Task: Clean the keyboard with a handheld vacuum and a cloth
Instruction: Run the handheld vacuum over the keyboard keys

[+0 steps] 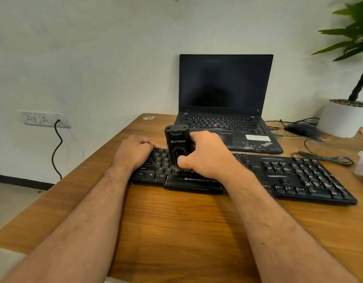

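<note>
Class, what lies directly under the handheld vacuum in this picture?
The vacuum stands brush-down on the keyboard, over its lower letter rows. The right hand grips it and hides the keys beside it.

black keyboard [288, 176], black vacuum [176, 144] (white lettering), wood-grain desk [176, 221]

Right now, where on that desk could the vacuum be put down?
Bare wood lies between the keyboard and the table's near edge, flanked by the forearms, and left of the laptop. The right side is crowded: mouse, cables, plant pot.
</note>
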